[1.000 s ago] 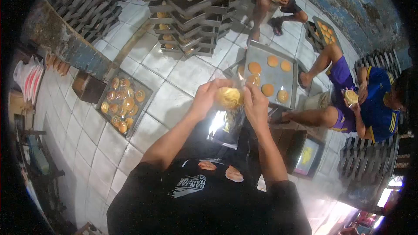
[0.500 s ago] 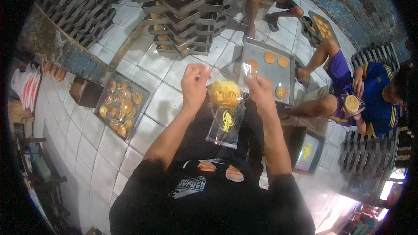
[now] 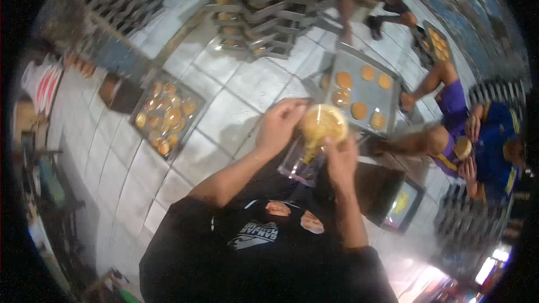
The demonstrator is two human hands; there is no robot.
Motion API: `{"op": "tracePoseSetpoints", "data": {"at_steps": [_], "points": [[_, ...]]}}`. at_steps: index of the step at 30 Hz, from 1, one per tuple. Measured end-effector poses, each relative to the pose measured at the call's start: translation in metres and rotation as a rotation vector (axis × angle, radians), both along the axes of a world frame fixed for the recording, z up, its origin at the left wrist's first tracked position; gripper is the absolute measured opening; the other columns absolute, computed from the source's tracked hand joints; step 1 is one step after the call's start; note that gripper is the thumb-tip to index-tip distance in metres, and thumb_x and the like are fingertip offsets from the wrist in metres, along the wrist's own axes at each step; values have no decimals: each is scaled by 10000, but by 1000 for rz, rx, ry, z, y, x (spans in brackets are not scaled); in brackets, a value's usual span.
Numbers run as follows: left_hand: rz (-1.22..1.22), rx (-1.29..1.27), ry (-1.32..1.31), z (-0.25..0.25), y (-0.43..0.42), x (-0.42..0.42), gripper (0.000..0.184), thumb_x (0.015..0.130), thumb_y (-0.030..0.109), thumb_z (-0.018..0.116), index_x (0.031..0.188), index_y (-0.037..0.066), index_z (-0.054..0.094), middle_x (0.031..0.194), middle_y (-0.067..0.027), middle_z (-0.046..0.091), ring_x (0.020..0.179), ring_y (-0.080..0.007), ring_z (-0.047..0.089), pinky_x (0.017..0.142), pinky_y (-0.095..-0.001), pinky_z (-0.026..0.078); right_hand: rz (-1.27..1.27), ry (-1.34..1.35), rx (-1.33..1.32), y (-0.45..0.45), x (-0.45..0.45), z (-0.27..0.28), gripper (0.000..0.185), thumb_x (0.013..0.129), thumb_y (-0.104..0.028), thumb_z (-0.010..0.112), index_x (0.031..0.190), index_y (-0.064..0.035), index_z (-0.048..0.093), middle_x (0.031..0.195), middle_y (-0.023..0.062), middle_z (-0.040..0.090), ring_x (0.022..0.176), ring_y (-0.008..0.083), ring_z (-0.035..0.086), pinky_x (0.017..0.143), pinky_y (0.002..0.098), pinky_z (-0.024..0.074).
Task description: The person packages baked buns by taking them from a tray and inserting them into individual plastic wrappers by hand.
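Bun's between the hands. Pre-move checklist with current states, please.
1. Bun supported: ok, the right hand has its fingers at the lower right edge.
2. Left hand gripping: cannot tell, fingertips are by the bun's upper left side but contact is blurred.
3. Clear bag closed around the bun: cannot tell, film shows below it but the opening doesn't read.
4. Yellow print legible: not ok, smeared by blur.
5. More buns at hand: ok, several sit spaced out on the tray ahead, to the right.
6. Co-worker clear of the hands: ok, off to the right with another bun.
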State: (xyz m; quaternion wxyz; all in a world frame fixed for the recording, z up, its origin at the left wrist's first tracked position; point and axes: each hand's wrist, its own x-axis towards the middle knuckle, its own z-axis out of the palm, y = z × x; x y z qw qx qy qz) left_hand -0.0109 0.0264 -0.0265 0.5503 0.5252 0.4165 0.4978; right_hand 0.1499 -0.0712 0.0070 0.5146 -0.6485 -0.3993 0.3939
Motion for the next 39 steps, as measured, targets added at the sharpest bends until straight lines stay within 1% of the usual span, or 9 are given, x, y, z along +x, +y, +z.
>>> {"op": "tracePoseSetpoints", "data": {"at_steps": [3,6,9,20,25,27,31,34,39], "points": [[13,-359,-398,-4,2,-8,422,1066,336,587,1388,64,558,1275,-87,653,1131,-186,622,961,-338,519,16,-635,140,20,2,28,488,918,-108,741,1361,6,571,1346,202,640,1195,333,651,1026,422,509],[-222,-626,-947,-5,-3,-23,443,1055,336,597,1411,91,497,1338,-98,607,1232,-239,610,1037,-424,522,303,-804,297,35,-19,36,534,872,-112,785,1356,-18,580,1366,192,625,1258,385,602,1082,453,469],[-27,-579,-766,-7,-1,-48,427,1037,328,628,1361,64,541,1297,-91,637,1173,-205,652,959,-396,567,626,-764,364,42,-44,44,565,830,-102,811,1340,-12,588,1395,179,609,1274,413,578,1105,466,450],[549,-460,-714,-187,25,-274,438,1027,393,611,1343,90,606,1282,-77,662,1194,-232,632,1068,-455,492,284,-913,-30,11,49,-17,421,1006,-175,657,1360,37,568,1461,229,547,1344,412,531,1114,467,430],[780,-195,-1091,-167,71,-380,569,1043,441,586,1472,87,466,1358,-134,621,1239,-266,600,1156,-427,452,205,-890,-147,-9,94,-75,460,1048,-214,600,1414,53,520,1433,231,538,1297,337,557,1085,407,459],[1077,-423,-956,-212,86,-401,503,1036,371,599,1440,79,532,1418,-120,586,1335,-261,537,1111,-404,447,205,-935,-181,-13,84,-80,488,1065,-262,570,1430,55,504,1448,232,530,1321,333,536,1113,415,427],[662,-563,519,-305,53,-403,737,939,239,654,1571,7,354,1591,-229,412,1524,-309,340,1214,-435,346,70,-774,-219,-16,80,-94,594,1091,-395,496,1447,81,487,1503,264,492,1401,391,464,1176,471,346],[558,-505,798,-408,35,-407,781,906,274,688,1567,20,359,1613,-245,369,1518,-371,326,1227,-449,325,80,-785,-265,-13,73,-86,636,1095,-454,463,1466,62,473,1499,262,484,1382,397,469,1167,488,347],[365,-706,1060,-409,55,-407,838,874,328,707,1573,44,343,1654,-231,300,1546,-400,243,1243,-483,289,95,-834,-330,-8,68,-81,683,1096,-516,413,1499,35,444,1498,271,473,1388,408,448,1166,510,338]]}}
